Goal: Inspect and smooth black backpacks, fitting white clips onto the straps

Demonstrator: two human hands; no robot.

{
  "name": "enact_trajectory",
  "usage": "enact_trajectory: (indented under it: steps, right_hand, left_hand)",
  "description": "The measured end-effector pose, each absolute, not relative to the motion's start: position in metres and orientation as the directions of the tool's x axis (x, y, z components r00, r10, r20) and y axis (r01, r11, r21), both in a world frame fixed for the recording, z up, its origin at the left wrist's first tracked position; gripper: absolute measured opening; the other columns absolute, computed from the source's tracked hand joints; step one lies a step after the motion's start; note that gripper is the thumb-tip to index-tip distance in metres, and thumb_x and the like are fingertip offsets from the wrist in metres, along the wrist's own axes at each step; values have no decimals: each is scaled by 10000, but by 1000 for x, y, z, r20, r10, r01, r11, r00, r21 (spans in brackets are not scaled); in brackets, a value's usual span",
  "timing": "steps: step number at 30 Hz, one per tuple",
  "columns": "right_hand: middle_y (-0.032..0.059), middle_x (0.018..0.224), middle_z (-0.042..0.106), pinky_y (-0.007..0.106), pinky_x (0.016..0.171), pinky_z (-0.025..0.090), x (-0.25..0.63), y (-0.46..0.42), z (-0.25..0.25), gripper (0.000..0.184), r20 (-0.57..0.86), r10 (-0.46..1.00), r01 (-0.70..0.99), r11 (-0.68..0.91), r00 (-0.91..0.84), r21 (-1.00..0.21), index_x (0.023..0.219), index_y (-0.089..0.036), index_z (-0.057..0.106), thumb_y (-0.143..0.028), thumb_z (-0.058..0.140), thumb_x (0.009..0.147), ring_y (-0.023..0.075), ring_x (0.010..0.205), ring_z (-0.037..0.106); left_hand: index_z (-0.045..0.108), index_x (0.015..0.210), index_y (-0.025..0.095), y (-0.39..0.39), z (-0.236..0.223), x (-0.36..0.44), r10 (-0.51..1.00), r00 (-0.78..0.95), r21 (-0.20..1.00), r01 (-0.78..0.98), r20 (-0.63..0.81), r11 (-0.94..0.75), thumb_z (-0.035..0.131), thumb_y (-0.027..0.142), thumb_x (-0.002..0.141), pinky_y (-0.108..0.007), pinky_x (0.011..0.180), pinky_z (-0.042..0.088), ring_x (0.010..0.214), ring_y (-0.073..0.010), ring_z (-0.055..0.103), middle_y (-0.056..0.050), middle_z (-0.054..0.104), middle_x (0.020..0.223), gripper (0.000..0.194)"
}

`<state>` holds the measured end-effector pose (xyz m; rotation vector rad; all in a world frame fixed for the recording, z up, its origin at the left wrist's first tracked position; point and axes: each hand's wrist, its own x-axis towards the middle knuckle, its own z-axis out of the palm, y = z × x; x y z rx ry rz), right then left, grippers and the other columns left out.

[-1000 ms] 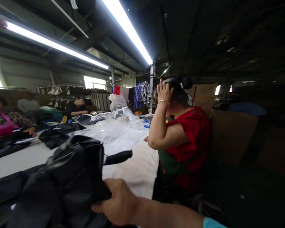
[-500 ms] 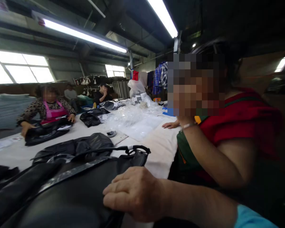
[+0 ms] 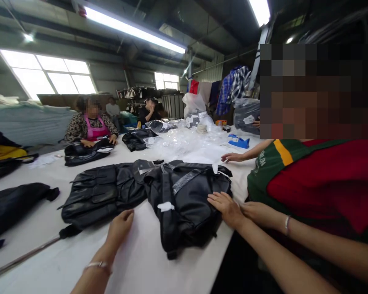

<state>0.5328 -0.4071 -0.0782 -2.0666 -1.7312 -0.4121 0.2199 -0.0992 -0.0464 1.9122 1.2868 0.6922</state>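
A black backpack [image 3: 196, 196] lies on the white table [image 3: 135, 265] in front of me, straps up, with white wrapping on one strap. My right hand [image 3: 227, 208] rests on its right side, fingers stretched out. To the left of this backpack, my left hand [image 3: 121, 224] is at the table with its fingers curled together and nothing visible in them. Just beyond that hand, a second black backpack [image 3: 104, 194] lies against the first. A co-worker's hand [image 3: 260, 214] is beside my right wrist, and their other hand [image 3: 233, 157] is over the table.
A co-worker in red [image 3: 322, 183] is close on my right. Across the table, a person in a pink apron [image 3: 95, 128] handles a black bag [image 3: 86, 153]. Clear plastic bags [image 3: 180, 143] and a blue tape dispenser [image 3: 239, 141] lie farther back. More black bags [image 3: 15, 208] are at left.
My view has drawn back and turned left, bringing my left hand into sight. My right hand stays on the backpack with straighter fingers. The co-worker's raised hand has come down beside my wrist.
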Motion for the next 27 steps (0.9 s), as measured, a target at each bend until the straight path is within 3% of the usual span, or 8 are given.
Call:
enact_trajectory:
  steps: [3,5,7,10,13,16,21,27]
  right_hand:
    - [60,1383,601,502,1126,327,541,-409,-117,725,442,861,967,-209,252,-145,1331,-245,614,87,345,746,236,1341,487]
    - [54,1399,589,507,1147,301,542,-409,-126,731,458,853,968,-209,250,-138,1342,-238,604,87,338,742,232,1358,464]
    - [60,1403,584,504,1155,305,541,-408,-129,710,490,840,973,-194,231,-127,1346,-211,597,77,336,752,233,1370,447]
    - [101,1405,576,484,1162,331,535,-409,-130,641,533,808,968,-217,251,-126,1334,-156,599,44,364,771,243,1388,426]
    - [129,1477,492,495,1183,308,524,-415,-132,659,542,768,939,-310,341,-151,1381,-125,545,28,391,759,267,1442,341]
    - [114,1579,339,502,1211,254,512,-426,-131,741,517,763,919,-359,388,-160,1496,-126,391,19,390,770,270,1491,228]
    - [28,1630,226,481,1236,192,499,-439,-121,776,459,798,919,-367,391,-143,1566,-230,235,-6,352,832,228,1506,180]
    - [142,1605,270,525,1172,316,481,-441,-121,794,520,771,924,-367,367,-108,1584,-163,136,-45,401,845,318,1467,280]
  left_hand:
    - [692,826,300,-91,-81,163,914,406,716,632,21,-297,652,319,772,-398,924,543,859,-245,698,95,737,803,70]
    - [660,886,358,-103,-88,142,903,411,660,645,127,-386,575,399,818,-399,885,567,850,-227,697,149,732,870,116]
    - [633,980,361,-128,-77,147,830,451,590,589,327,-552,539,398,851,-397,893,567,914,-230,683,112,725,999,164]
    - [622,1185,248,-180,-47,193,537,642,428,337,547,-839,532,339,891,-410,1066,461,1187,-267,587,-69,662,1227,320]
    - [513,1386,196,-229,-34,245,169,878,275,44,449,-960,523,343,918,-454,1179,311,1426,-284,348,-108,491,1475,491]
    - [384,1487,195,-258,-53,268,-54,973,229,-107,225,-968,569,404,899,-456,1192,267,1435,-270,339,-100,438,1526,651]
    - [338,1514,205,-268,-90,260,-88,978,145,-116,189,-983,448,281,960,-455,1198,225,1448,-246,325,-76,375,1568,570]
    - [324,1522,221,-280,-93,244,-27,970,126,-59,243,-990,316,257,1007,-454,1178,258,1447,-246,326,-54,377,1568,517]
